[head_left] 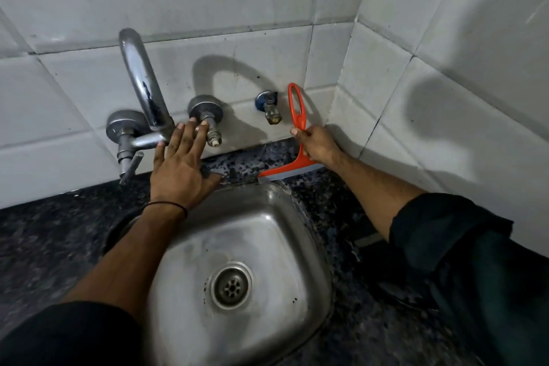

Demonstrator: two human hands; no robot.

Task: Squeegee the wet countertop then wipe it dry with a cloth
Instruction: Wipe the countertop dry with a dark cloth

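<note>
Our right hand [318, 144] is wrapped tight around the orange squeegee [294, 140], gripping it partway down the handle, with the looped top sticking up toward 12 o'clock and leaning on the wall tiles [267, 3]. Its blade sits flat on the dark speckled countertop [243, 162], on the narrow strip between the wall and the back rim of the steel sink [300, 246], at roughly 1 o'clock from the drain [231, 287].

Our left hand [181, 160] is spread wide open, fingers splayed, holding nothing. It's at about 11 o'clock from the drain, palm down over the sink's back edge, with the fingertips up by the chrome tap [142, 89] and its right-hand valve [206, 114]. Can't tell if the palm is actually pressing on the counter or just above it. A thin black band [166, 205] is round that wrist.

Just left of the squeegee handle, at its 9 o'clock, there's a small blue-collared brass spigot [270, 107] coming out of the wall. Both dark sleeves show at the bottom corners. The counter looks shiny in spots near the blade, though whether that's water we can't say for sure.
</note>
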